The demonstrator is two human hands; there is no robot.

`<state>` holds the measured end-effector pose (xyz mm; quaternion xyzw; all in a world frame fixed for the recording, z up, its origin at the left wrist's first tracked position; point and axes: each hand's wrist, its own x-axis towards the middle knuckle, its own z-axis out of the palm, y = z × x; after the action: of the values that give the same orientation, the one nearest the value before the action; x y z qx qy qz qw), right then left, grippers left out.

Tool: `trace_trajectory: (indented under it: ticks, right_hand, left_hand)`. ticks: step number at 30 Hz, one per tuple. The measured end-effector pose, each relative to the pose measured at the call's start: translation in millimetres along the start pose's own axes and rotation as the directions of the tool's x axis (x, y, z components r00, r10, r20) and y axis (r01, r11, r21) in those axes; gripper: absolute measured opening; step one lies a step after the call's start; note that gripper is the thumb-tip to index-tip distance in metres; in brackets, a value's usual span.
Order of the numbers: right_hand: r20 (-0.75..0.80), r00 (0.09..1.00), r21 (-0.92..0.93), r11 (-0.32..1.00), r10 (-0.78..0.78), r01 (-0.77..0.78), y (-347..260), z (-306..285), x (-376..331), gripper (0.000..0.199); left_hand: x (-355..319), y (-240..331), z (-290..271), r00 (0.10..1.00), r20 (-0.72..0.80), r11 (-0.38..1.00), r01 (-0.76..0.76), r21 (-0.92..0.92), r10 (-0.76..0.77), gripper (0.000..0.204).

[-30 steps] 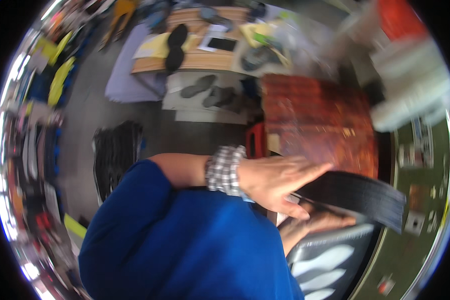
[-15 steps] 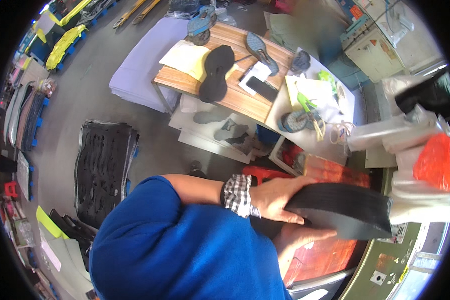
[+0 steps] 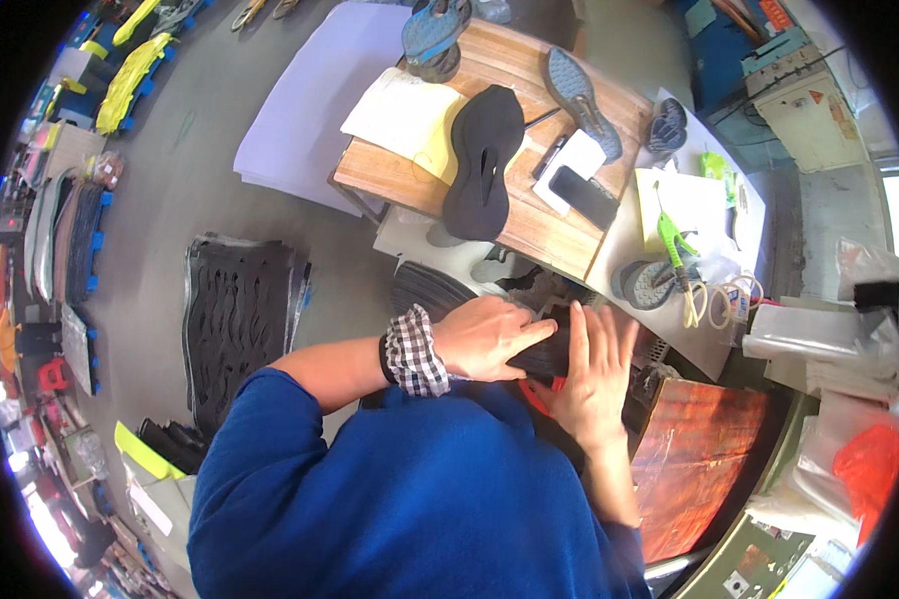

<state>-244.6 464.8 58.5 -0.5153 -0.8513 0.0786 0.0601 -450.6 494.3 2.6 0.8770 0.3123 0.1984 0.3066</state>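
A thick stack of thin black layered pieces (image 3: 428, 291) lies across in front of my body, below the table's front edge. Over its top rests my left hand (image 3: 481, 337), fingers bent around it, with a checked scrunchie at the wrist. My right hand (image 3: 594, 384) is at the stack's right end, its fingers stretched up and lying flat against the dark end face. The part of the stack beneath my hands is mostly hidden. On the wooden table (image 3: 544, 238) ahead lies a black sole-shaped piece (image 3: 483, 165) with a slit in it.
The table also holds a blue-grey sole (image 3: 582, 103), a phone (image 3: 584, 197), yellow paper (image 3: 402, 122) and a blue shoe (image 3: 436, 35). Green-handled scissors (image 3: 674, 238) lie on the white side table. A reddish board (image 3: 697, 454) stands at right; black cut-out sheets (image 3: 242, 324) lie on the floor.
The black stack has moved from the right side to in front of my body, left of the reddish board. My right hand has shifted from under the stack to its end.
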Motion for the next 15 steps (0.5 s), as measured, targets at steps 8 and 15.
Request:
trace_trajectory:
  ticks: [8, 15]
  right_hand:
    - [0.477, 0.866, 0.684, 0.681, -0.148, -0.261, 56, 36, 42, 0.089]
    - [0.451, 0.891, 0.68, 0.625, 0.057, -0.384, 98, 43, 37, 0.077]
  left_hand:
    - [37, -16, -11, 0.951, 0.307, 0.999, 0.032, 0.027, -0.039, 0.054]
    - [99, -60, 10, 0.98, -0.103, 0.985, -0.172, -0.026, 0.169, 0.036]
